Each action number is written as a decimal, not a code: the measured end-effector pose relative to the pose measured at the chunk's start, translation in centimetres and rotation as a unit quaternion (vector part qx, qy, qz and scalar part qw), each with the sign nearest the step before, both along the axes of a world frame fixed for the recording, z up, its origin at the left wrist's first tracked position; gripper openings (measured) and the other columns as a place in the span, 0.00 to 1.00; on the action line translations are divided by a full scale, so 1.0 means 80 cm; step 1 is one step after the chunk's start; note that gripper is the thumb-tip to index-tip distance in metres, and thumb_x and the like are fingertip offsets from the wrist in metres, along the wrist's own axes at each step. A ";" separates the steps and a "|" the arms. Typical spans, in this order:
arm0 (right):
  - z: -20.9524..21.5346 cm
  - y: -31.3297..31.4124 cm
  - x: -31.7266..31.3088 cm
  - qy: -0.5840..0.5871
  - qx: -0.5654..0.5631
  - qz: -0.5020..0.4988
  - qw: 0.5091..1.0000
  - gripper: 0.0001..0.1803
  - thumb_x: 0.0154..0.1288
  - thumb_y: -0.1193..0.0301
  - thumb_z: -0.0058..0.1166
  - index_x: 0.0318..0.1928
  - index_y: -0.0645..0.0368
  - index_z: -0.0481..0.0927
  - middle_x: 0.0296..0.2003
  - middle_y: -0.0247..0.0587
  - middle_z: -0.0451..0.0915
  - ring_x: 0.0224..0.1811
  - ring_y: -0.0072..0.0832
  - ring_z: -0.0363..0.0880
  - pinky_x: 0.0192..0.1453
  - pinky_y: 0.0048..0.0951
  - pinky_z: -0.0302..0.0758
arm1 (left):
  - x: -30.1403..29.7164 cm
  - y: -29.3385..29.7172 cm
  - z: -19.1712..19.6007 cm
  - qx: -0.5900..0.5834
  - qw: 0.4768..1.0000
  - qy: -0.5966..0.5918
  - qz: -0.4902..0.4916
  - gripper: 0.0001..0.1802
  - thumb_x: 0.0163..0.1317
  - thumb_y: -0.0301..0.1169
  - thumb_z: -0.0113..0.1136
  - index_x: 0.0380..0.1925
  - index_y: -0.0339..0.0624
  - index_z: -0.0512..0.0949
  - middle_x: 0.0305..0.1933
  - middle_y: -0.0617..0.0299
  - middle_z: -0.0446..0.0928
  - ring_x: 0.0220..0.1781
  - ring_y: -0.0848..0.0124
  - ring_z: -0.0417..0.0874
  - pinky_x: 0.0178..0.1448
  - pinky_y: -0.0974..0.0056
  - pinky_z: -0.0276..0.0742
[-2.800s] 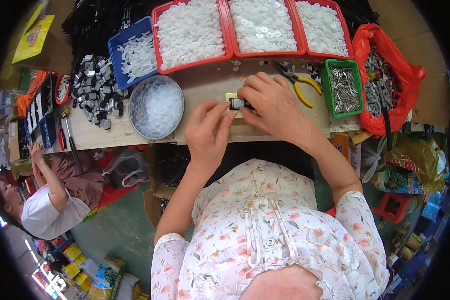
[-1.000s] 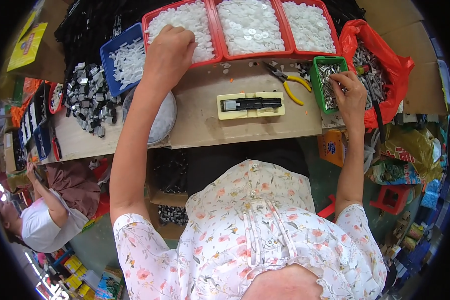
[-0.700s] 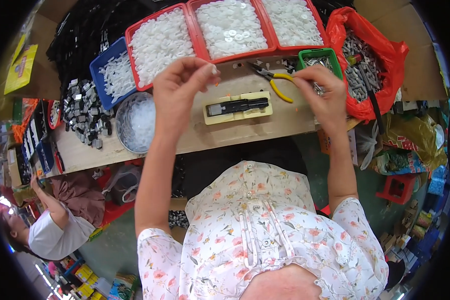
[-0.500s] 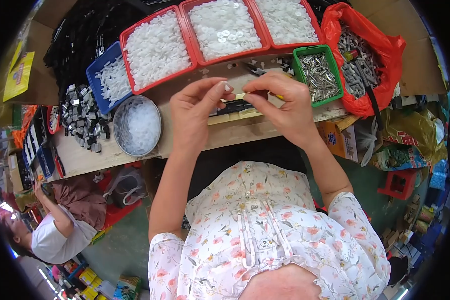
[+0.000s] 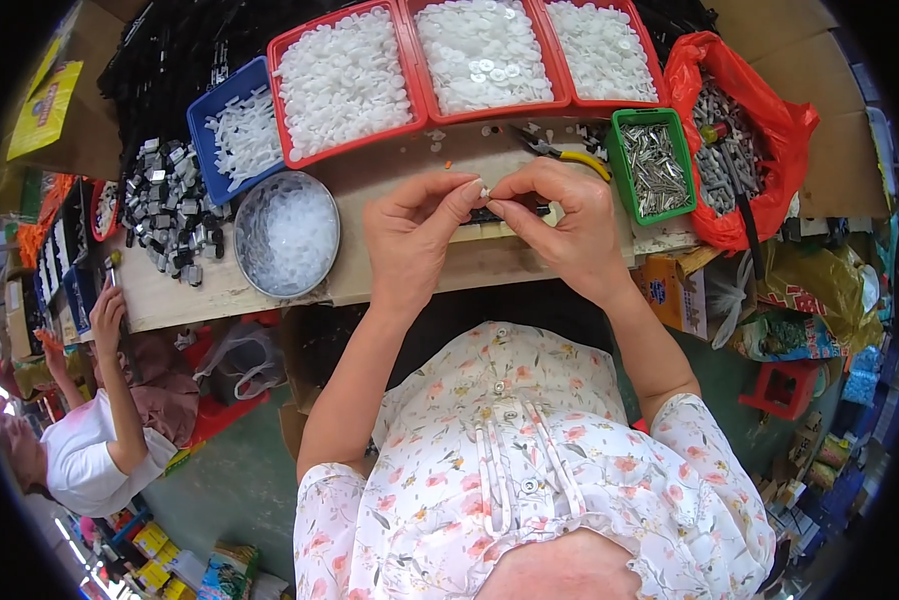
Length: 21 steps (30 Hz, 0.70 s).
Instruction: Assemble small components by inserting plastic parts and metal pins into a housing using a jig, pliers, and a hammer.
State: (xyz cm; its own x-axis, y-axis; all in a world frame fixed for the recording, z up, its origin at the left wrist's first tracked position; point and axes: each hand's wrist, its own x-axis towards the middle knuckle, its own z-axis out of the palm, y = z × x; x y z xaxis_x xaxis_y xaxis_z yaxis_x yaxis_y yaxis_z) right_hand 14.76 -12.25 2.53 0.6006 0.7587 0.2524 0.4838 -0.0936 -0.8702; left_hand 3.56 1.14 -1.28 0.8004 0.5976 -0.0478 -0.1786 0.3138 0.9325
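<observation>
My left hand (image 5: 410,240) pinches a small white plastic piece (image 5: 485,189) between thumb and forefinger, above the front part of the bench. My right hand (image 5: 573,220) meets it from the other side, its thumb and forefinger closed at the same piece. Whether the right fingertips hold a second tiny part is hidden. Beneath the fingers lies a pale wooden strip (image 5: 467,235) with dark parts on it, mostly covered by my hands. Pliers with yellow handles (image 5: 582,160) rest just beyond my right hand.
Red trays (image 5: 420,122) of white discs line the back. A blue bin (image 5: 198,128), metal bowl (image 5: 336,240) of translucent pieces and heap of metal blocks (image 5: 170,205) stand left. Right are a green bin (image 5: 688,190) of metal pins and red bag (image 5: 795,150). A co-worker (image 5: 100,450) sits left.
My hands have come together, and the right fingertips now meet the white piece at the left ones. The view has shifted slightly. The co-worker's hand has risen, holding a tool.
</observation>
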 end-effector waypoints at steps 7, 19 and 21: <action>-0.015 0.000 -0.005 0.157 0.048 0.000 0.986 0.09 0.63 0.80 0.65 0.43 0.65 0.83 0.34 0.31 0.82 0.34 0.15 0.77 0.37 0.19 0.74 | -0.004 -0.007 0.007 0.231 0.972 0.004 0.047 0.07 0.61 0.22 0.70 0.40 0.34 0.87 0.38 0.62 0.86 0.39 0.78 0.82 0.45 0.73 0.78; -0.032 -0.012 0.000 0.257 0.065 0.033 0.964 0.08 0.65 0.78 0.63 0.44 0.64 0.83 0.38 0.33 0.81 0.39 0.17 0.79 0.40 0.19 0.75 | -0.007 -0.013 -0.010 -0.017 1.000 -0.024 -0.003 0.11 0.60 0.19 0.70 0.43 0.32 0.84 0.39 0.61 0.85 0.39 0.77 0.85 0.45 0.72 0.82; -0.030 -0.013 -0.001 0.130 0.042 0.026 0.990 0.07 0.65 0.78 0.63 0.43 0.65 0.84 0.38 0.34 0.81 0.39 0.19 0.79 0.40 0.21 0.75 | -0.009 -0.014 -0.011 0.003 1.000 -0.007 -0.006 0.12 0.60 0.19 0.70 0.44 0.32 0.84 0.39 0.61 0.85 0.39 0.77 0.85 0.45 0.72 0.83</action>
